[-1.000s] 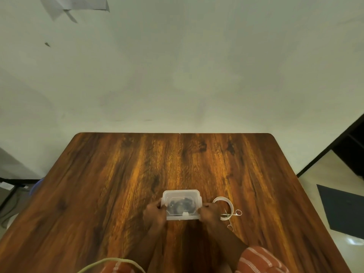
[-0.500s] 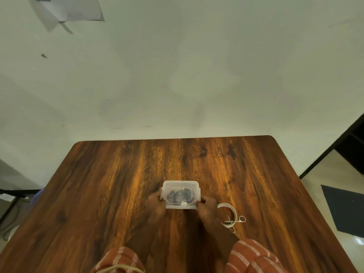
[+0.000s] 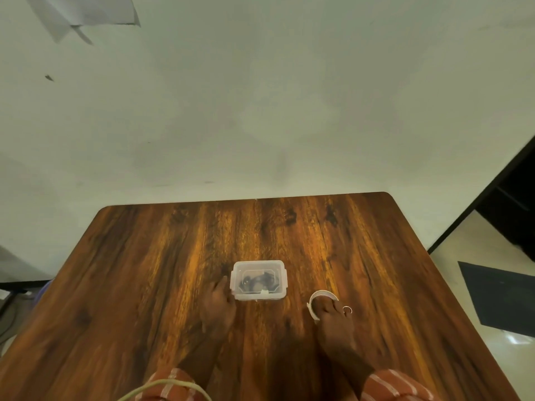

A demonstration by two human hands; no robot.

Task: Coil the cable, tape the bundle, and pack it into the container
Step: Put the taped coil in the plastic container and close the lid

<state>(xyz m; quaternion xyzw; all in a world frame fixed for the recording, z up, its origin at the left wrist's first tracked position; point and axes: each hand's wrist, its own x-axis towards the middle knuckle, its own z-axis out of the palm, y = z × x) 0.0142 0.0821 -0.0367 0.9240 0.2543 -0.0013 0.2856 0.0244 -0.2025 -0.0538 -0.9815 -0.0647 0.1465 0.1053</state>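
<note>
Now the left hand (image 3: 216, 306) rests flat beside the lidded container (image 3: 258, 280), fingers together — right hand (image 3: 333, 316) fingers spread over the tape roll (image 3: 314, 305).

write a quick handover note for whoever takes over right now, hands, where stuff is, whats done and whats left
Left hand: open, resting on the table, touching the left side of the container.
Right hand: lying on the tape roll, grip unclear.
Container: mid-table, lid on, dark cable bundle visible inside.
Done: cable packed, lid placed.
Left: check the lid clips are snapped; put the tape away.
</note>
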